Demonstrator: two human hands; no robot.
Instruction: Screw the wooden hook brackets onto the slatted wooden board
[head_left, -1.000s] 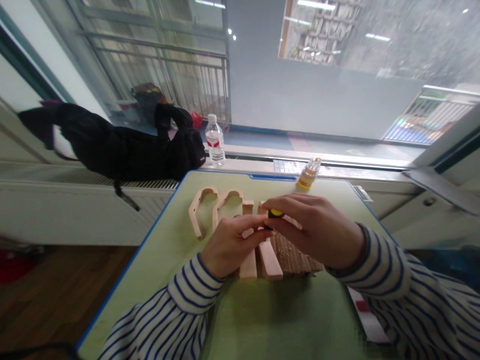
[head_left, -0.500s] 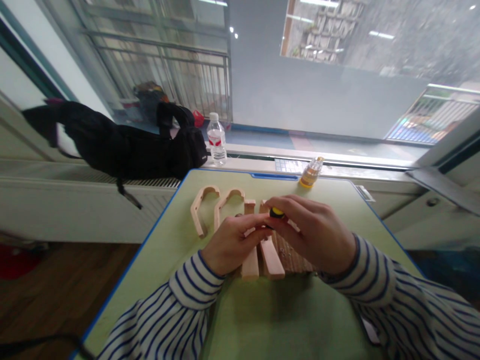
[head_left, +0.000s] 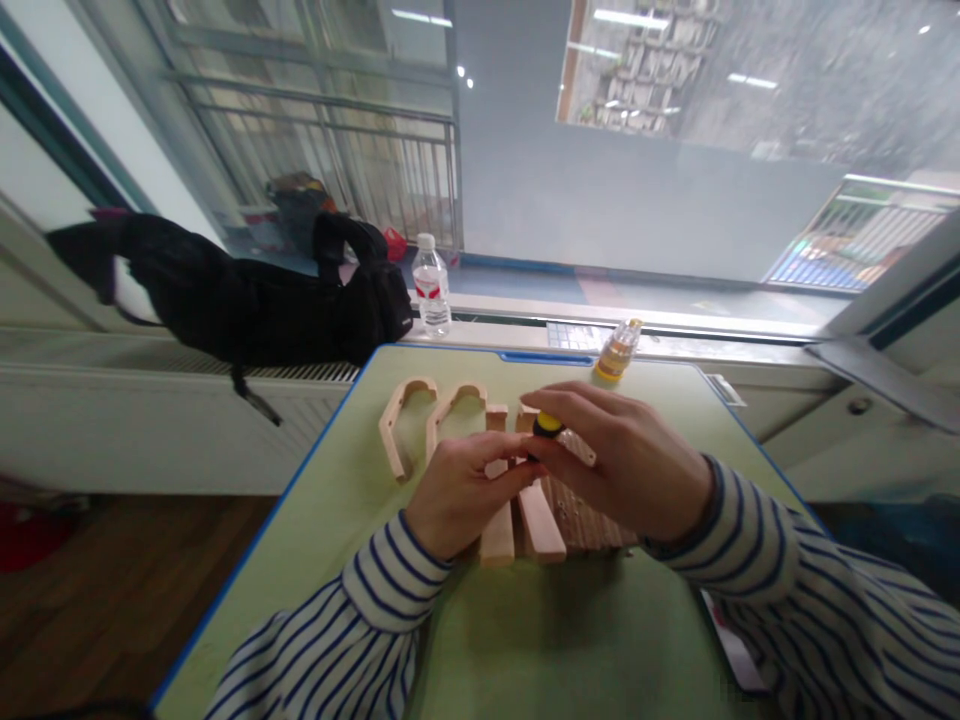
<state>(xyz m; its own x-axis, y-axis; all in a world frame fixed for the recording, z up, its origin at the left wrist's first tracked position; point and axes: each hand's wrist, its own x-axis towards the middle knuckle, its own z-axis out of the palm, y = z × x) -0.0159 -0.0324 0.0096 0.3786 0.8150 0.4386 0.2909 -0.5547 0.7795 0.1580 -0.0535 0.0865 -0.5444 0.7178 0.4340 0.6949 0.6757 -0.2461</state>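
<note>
My right hand is closed around a screwdriver with a yellow-and-black handle, held upright over the wooden pieces. Thumb and forefinger of my left hand pinch together at its lower end; what they grip there is hidden. Below the hands lie a straight light wood bar and a second, slanting wood bar. The slanting bar rests against a brown grooved wooden board, partly covered by my right hand. Two curved wooden pieces, a left one and a right one, lie beyond my left hand.
A clear bottle with amber liquid stands at the far edge of the green table. On the window sill are a water bottle and a black bag. A flat pale object lies by my right sleeve.
The view has shifted slightly. Both hands stay together at the screwdriver, and my right hand's fingers have shifted a little around the handle.
</note>
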